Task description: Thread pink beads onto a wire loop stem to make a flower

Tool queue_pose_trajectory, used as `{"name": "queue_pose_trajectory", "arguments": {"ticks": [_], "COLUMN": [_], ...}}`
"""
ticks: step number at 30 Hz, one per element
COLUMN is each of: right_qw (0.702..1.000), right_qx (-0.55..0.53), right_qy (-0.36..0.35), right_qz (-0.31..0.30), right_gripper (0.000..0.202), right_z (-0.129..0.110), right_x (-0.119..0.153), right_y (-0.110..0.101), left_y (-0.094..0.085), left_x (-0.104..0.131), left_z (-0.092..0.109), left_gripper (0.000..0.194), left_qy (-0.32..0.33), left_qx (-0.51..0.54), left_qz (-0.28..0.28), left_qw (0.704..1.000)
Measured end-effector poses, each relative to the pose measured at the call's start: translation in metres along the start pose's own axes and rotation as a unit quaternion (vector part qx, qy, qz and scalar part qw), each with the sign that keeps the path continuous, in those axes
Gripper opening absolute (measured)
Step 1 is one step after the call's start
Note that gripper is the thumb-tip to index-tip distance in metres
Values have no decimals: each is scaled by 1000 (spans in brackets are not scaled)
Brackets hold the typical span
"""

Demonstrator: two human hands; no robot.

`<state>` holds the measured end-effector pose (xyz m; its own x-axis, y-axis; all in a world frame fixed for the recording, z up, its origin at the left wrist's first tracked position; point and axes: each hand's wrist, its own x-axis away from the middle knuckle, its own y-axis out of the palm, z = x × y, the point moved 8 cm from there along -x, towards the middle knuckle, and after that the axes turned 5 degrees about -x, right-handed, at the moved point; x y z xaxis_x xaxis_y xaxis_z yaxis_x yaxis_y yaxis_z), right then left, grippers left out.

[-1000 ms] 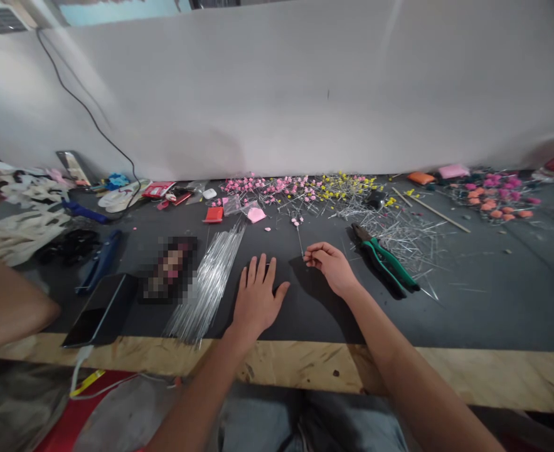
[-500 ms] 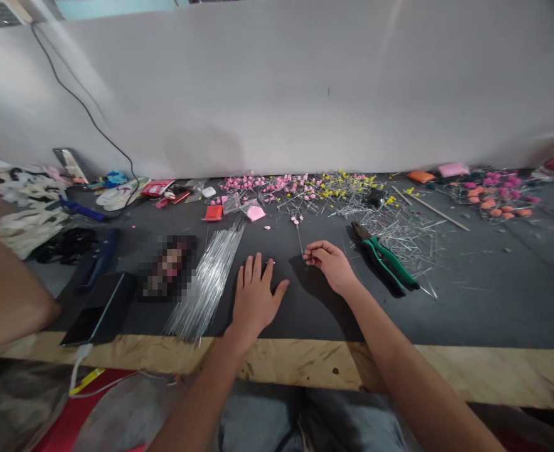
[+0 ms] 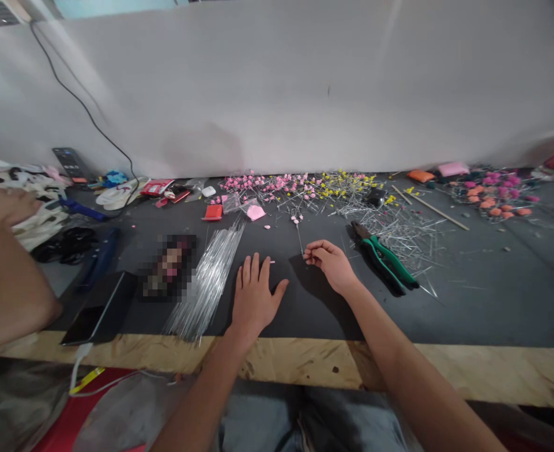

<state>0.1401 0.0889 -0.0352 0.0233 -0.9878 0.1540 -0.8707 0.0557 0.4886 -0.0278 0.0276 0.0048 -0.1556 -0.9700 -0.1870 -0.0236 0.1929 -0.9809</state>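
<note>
A: Nearest the bench's front edge?
B: One dark box, well left. Co-worker's arm beyond it. Left hand mid-bench, palm down, fingers spread, gripping nothing visible; one tiny pink piece by the index fingertip.
A: Right hand?
B: Fingertips pinched on one wire stem, mid-bench, pointing to the back edge. Pink blobs on its far end, too small to count.
A: In the way?
B: One wire bundle just left of the left hand. One pair of pliers right of the right hand; loose wires beside it, past counting.
A: Back edge?
B: Pink-tipped stems, yellow-tipped stems, both uncountable. Rightward: two wooden sticks, one orange packet, one pink packet, one coral-and-magenta heap.
</note>
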Motion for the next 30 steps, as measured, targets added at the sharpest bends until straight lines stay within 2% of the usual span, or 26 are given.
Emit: {"name": "queue_pose_trajectory", "arguments": {"ticks": [19, 24, 30], "right_qw": [1000, 1000, 1000], "right_qx": [6, 9, 3], "right_qy": [1, 2, 2], "right_qz": [2, 4, 7], "right_gripper": [8, 8, 7], "right_z": [1, 0, 0], "right_x": [0, 0, 0], "right_y": [-1, -2, -1], "left_y": [2, 4, 2], "left_x": [1, 1, 1], "left_z": [-2, -4, -2], "left_gripper": [64, 72, 67], "left_qy": [-1, -16, -5], "left_qx": [14, 1, -4], "left_qz": [9, 8, -2], "left_qw": [1000, 1000, 1000]}}
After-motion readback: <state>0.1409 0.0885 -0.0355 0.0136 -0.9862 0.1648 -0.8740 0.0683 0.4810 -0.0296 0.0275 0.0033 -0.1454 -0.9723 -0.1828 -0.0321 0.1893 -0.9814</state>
